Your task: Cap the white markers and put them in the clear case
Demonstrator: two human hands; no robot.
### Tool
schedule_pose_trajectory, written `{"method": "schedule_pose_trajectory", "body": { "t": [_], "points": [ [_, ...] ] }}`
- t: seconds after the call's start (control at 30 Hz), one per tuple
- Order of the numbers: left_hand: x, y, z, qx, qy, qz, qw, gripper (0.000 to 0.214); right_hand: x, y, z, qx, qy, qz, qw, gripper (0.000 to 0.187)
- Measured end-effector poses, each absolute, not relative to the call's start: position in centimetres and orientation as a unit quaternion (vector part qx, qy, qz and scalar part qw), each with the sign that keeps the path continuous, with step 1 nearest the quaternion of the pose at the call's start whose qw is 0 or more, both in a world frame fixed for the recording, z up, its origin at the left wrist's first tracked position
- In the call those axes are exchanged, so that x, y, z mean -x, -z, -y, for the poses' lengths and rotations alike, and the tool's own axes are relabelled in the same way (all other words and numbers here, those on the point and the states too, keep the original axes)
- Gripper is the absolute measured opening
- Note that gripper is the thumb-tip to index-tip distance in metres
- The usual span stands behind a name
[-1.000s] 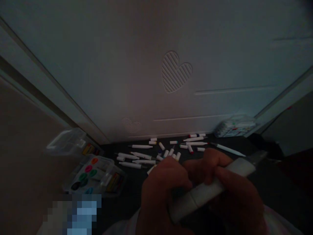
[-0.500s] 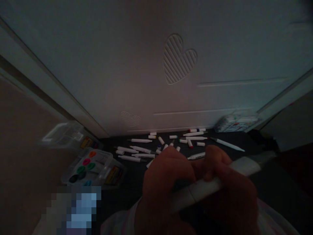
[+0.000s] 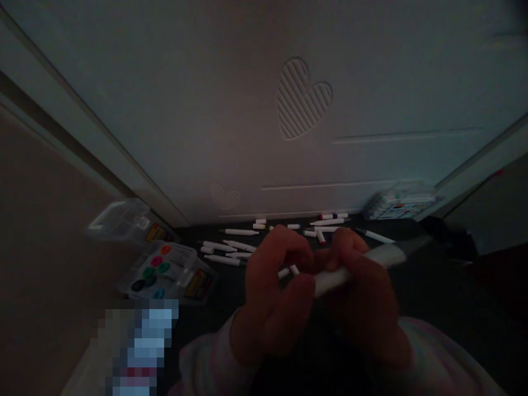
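Note:
A thick white marker (image 3: pixel 385 255) with a blurred grey tip pointing right is held slanted across both hands, close to the camera. My right hand (image 3: pixel 367 291) is closed around its middle, thumb and fingers pressed on the barrel. The thumb and curled fingers of my left hand (image 3: pixel 276 300) close on its left end, which they partly hide. Beyond the hands, several white markers (image 3: pixel 225 259) lie uncapped on the dark surface (image 3: pixel 231 286). Loose white caps, such as a red-ended one (image 3: pixel 321 237), are scattered among them, some of them hidden behind my hands.
At the left stands an open clear plastic case (image 3: pixel 177 256) holding several markers with coloured ends. Its clear lid (image 3: pixel 119 220) leans behind. A packed marker set (image 3: pixel 402 201) sits at the back right. A white panel with embossed hearts (image 3: pixel 303 99) rises behind everything.
Both hands have moved up and away from the camera with the marker, and the right hand also leftward. The left fingers sit nearer the marker's end. The view has shifted slightly.

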State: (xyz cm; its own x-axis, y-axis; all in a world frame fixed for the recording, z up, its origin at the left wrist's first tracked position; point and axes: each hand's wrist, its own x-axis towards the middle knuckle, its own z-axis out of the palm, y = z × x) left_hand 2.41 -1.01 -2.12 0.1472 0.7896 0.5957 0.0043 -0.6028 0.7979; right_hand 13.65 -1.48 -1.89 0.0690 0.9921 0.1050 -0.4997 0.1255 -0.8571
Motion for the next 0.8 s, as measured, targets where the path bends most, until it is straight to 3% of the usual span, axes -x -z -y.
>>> {"method": "schedule_pose_trajectory", "body": {
  "t": [0.13,0.4,0.57,0.67,0.8],
  "points": [
    [-2.9,2.1,0.7,-0.699,-0.578,-0.298,0.297,0.018,-14.0,1.9,0.4,0.375,-0.517,0.437,0.633,0.026],
    [-3.0,3.8,0.5,-0.601,-0.62,-0.405,0.3,0.029,-14.2,3.5,0.4,0.405,-0.562,0.427,0.581,0.025],
    [-2.9,6.9,1.0,-0.5,-0.541,-0.521,0.431,0.036,-14.2,7.7,1.6,0.419,-0.592,0.405,0.557,0.029],
    [-2.8,9.7,2.0,-0.458,-0.504,-0.544,0.491,0.043,-14.1,10.9,2.8,0.409,-0.672,0.316,0.531,0.031],
    [-2.5,12.6,2.8,-0.394,-0.483,-0.547,0.559,0.047,-13.5,13.5,3.5,0.408,-0.687,0.288,0.527,0.036]
  ]
}}
